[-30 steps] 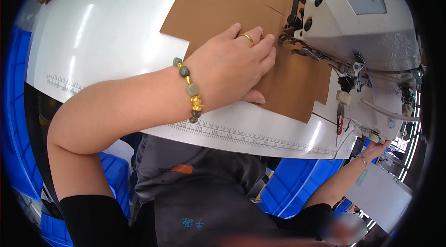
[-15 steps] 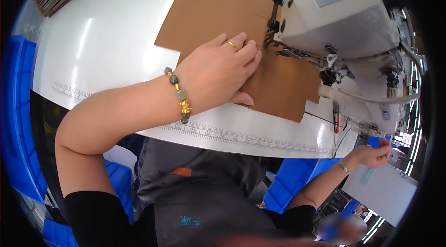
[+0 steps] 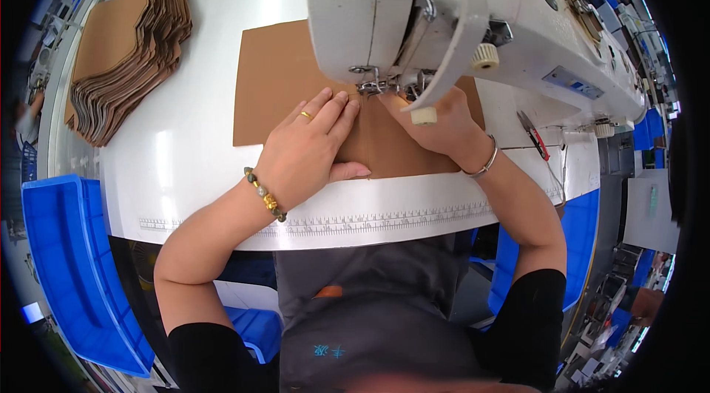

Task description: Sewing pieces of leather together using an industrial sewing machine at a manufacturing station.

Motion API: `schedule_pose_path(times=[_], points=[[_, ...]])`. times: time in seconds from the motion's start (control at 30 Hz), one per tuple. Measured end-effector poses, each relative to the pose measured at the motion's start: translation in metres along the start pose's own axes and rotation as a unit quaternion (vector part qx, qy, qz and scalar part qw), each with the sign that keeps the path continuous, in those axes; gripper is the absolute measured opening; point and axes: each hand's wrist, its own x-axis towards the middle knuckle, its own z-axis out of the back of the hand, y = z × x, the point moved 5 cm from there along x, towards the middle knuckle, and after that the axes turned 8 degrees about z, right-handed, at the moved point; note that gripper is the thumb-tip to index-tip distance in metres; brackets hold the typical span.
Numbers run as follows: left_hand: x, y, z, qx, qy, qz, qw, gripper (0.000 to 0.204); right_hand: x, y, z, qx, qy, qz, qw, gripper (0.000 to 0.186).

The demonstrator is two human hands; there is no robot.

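A flat brown panel [image 3: 274, 82], leather or cloth, lies on the white sewing table under the head of a sewing machine [image 3: 347, 23]. My left hand [image 3: 314, 134] rests flat on the panel just left of the needle area, fingers stretched forward and thumb by the panel's near edge. Close to the presser foot [image 3: 379, 87], on its right side, my right hand [image 3: 441, 123] is curled over the panel. Its fingertips are partly hidden behind the machine's parts, so anything pinched in them does not show.
A thick stack of brown panels [image 3: 126, 53] stands at the table's far left. Red-and-black thread snips [image 3: 532, 134] lie right of the panel. A printed ruler [image 3: 333, 223] runs along the front edge. Blue bins [image 3: 70, 267] flank the table below.
My right hand has come from beyond the table's right side up to the needle area. My left hand stays flat on the panel. The view has swung, bringing the whole stack into sight.
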Motion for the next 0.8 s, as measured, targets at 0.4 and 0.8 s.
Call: schedule_pose_path(times=[0.4, 0.8], points=[[-0.001, 0.005, 0.003, -0.011, 0.062, 0.032, 0.997, 0.088, 0.014, 0.012, 0.0, -0.037, -0.025, 0.051, 0.998, 0.039], [0.0, 0.004, 0.004, -0.011, 0.016, 0.012, 1.0, 0.09, 0.015, 0.053, 0.014, 0.012, 0.179, 0.03, 0.983, 0.032]])
